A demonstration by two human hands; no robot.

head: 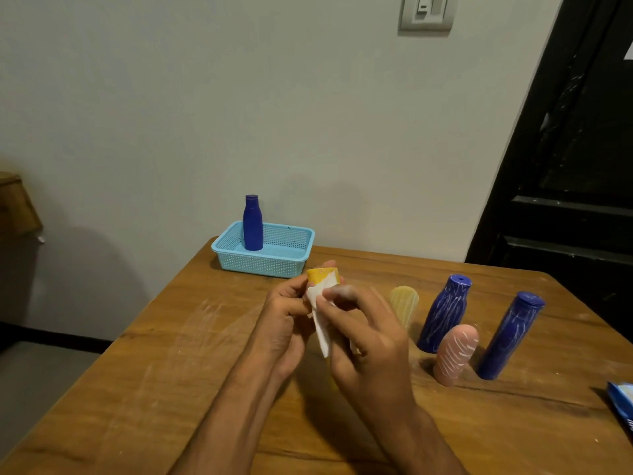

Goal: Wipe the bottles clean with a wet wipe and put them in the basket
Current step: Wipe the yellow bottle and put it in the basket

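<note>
My left hand [282,320] grips a yellow bottle [320,274] above the table; only its top shows past my fingers. My right hand [368,334] pinches a white wet wipe [322,323] and presses it against that bottle's side. A clean blue bottle [252,223] stands upright in the light blue basket [263,262] at the table's far edge. To the right stand a pale yellow bottle [405,303], two blue bottles [443,315] [510,337] streaked with white marks, and a pink bottle [454,354] with white streaks.
The wooden table [171,371] shows faint white smears on its left half. A blue wipe packet [621,404] lies at the right edge. A dark door [582,149] stands behind on the right, and a wall switch [428,12] is above.
</note>
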